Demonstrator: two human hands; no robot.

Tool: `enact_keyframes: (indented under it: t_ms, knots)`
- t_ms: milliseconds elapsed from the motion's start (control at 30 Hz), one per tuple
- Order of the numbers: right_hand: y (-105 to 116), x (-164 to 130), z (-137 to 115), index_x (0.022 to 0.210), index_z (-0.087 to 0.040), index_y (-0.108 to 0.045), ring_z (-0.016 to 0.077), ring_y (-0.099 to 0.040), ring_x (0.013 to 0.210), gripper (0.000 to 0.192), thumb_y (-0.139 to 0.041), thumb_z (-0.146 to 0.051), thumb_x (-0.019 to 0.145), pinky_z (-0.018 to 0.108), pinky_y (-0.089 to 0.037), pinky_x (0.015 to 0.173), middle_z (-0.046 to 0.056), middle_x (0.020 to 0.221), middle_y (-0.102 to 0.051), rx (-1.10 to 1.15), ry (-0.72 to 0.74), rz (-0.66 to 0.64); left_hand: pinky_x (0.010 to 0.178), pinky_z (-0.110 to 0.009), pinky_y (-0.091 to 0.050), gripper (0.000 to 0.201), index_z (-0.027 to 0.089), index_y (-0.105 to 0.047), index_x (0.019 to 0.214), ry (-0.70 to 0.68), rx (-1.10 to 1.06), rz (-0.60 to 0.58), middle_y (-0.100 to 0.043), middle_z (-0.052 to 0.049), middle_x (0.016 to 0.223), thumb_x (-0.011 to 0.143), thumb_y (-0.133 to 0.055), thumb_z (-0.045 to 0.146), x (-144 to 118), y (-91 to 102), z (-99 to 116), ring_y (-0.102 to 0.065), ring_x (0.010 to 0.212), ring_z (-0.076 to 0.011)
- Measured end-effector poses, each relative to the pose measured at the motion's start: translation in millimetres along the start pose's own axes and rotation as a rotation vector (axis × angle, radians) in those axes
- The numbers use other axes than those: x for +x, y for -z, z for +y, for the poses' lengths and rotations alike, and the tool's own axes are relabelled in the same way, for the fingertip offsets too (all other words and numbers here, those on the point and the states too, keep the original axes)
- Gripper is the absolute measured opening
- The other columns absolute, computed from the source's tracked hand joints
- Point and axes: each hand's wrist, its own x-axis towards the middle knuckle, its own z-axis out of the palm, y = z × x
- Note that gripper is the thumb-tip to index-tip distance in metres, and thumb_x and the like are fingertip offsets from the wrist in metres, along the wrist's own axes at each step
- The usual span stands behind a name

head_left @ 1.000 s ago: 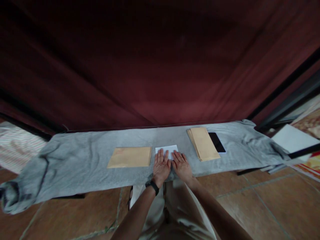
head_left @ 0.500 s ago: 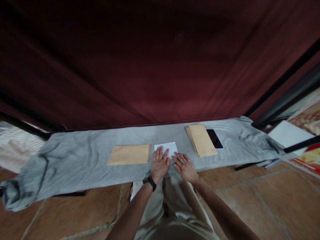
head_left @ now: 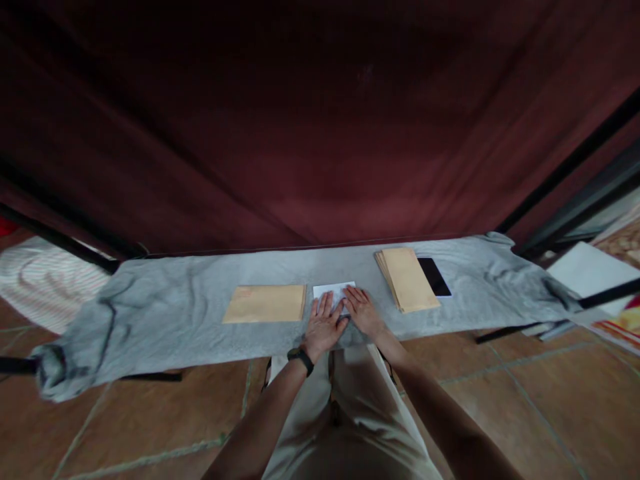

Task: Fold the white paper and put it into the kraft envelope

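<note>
A small white sheet of paper (head_left: 334, 289) lies on the grey cloth in front of me, partly covered by both hands. My left hand (head_left: 324, 327), with a dark band on its wrist, rests on the paper's left and lower part, fingers stretched out. At the paper's right edge lies my right hand (head_left: 363, 312), fingers extended and flat. To the left of my left hand is a brown envelope (head_left: 265, 304), lying flat. A fanned stack of several brown envelopes (head_left: 411, 280) sits to the right, beside a dark-screened phone or tablet (head_left: 435, 277) that it partly overlaps.
The grey cloth (head_left: 165, 320) covers a long narrow bench or table. Behind it hangs a dark red curtain (head_left: 320, 167). Black frame bars (head_left: 570, 160) stand at the right, near a white board (head_left: 590, 273). Striped fabric (head_left: 45, 280) is at the left. The floor (head_left: 200, 413) is tiled.
The view has shifted slightly. My right hand has moved up and inward onto the paper's right side, closer to my left hand. Both hands remain flat.
</note>
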Motion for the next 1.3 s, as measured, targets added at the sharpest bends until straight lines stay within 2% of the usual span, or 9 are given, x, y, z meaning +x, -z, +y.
enact_keyframes:
  t_ms: [200, 367, 567, 800, 967, 1133, 1300]
  knots:
    - [-12, -4, 0, 0.149, -0.021, -0.047, 0.0234, -0.041, 0.144, 0.046, -0.034, -0.033, 0.106, 0.046, -0.027, 0.120, 0.009, 0.157, -0.043, -0.104, -0.035, 0.032, 0.124, -0.047, -0.022, 0.057, 0.015, -0.037, 0.154, 0.093, -0.014, 0.018, -0.036, -0.010, 0.161, 0.100, -0.032, 0.030, 3, -7.4, 5, -0.028, 0.151, -0.0226]
    - [-12, -3, -1, 0.150, -0.021, -0.046, 0.0247, -0.040, 0.145, 0.047, -0.036, -0.033, 0.105, 0.047, -0.027, 0.119, 0.010, 0.157, -0.043, -0.136, -0.041, 0.022, 0.123, -0.046, -0.024, 0.058, 0.006, -0.038, 0.152, 0.221, -0.049, 0.057, -0.036, -0.016, 0.160, 0.099, -0.030, 0.027, 20, -15.7, 12, -0.028, 0.151, -0.0252]
    - [-11, -4, -3, 0.147, -0.020, -0.050, 0.0250, -0.041, 0.144, 0.046, -0.037, -0.032, 0.105, 0.045, -0.027, 0.119, 0.011, 0.157, -0.043, -0.126, -0.062, 0.013, 0.123, -0.049, -0.024, 0.059, 0.009, -0.036, 0.154, 0.241, -0.054, 0.131, -0.033, -0.017, 0.161, 0.099, -0.034, 0.032, 25, -24.8, 7, -0.023, 0.152, -0.0279]
    - [-10, 12, -7, 0.141, -0.015, -0.056, 0.0245, -0.044, 0.141, 0.043, -0.038, -0.024, 0.102, 0.046, -0.025, 0.120, 0.011, 0.148, -0.055, -0.078, -0.096, 0.024, 0.124, -0.047, -0.020, 0.059, 0.010, -0.034, 0.155, 0.259, -0.002, 0.033, -0.026, -0.016, 0.164, 0.100, -0.035, 0.032, 26, -25.9, 6, -0.020, 0.153, -0.0282]
    - [-17, 16, -12, 0.147, -0.016, -0.049, 0.0238, -0.039, 0.145, 0.047, -0.033, -0.027, 0.105, 0.044, -0.026, 0.120, 0.011, 0.156, -0.044, -0.086, -0.051, 0.005, 0.125, -0.046, -0.020, 0.059, 0.010, -0.034, 0.155, 0.258, -0.004, 0.023, -0.027, -0.015, 0.164, 0.099, -0.034, 0.029, 26, -23.2, 5, -0.020, 0.154, -0.0272]
    - [-25, 13, -14, 0.151, -0.018, -0.045, 0.0281, -0.036, 0.147, 0.049, -0.037, -0.032, 0.105, 0.049, -0.025, 0.119, 0.015, 0.159, -0.037, -0.165, -0.083, 0.005, 0.125, -0.044, -0.020, 0.060, 0.007, -0.035, 0.154, 0.269, -0.004, 0.034, -0.027, -0.016, 0.164, 0.099, -0.034, 0.029, 23, -21.4, 4, -0.020, 0.153, -0.0277]
    - [-28, 12, -15, 0.153, -0.019, -0.042, 0.0306, -0.033, 0.148, 0.051, -0.041, -0.034, 0.104, 0.050, -0.024, 0.119, 0.017, 0.162, -0.031, -0.212, -0.137, 0.003, 0.124, -0.050, -0.022, 0.061, 0.006, -0.037, 0.153, 0.340, 0.002, 0.078, -0.032, -0.018, 0.161, 0.098, -0.036, 0.033, 21, -22.8, 6, -0.022, 0.153, -0.0303]
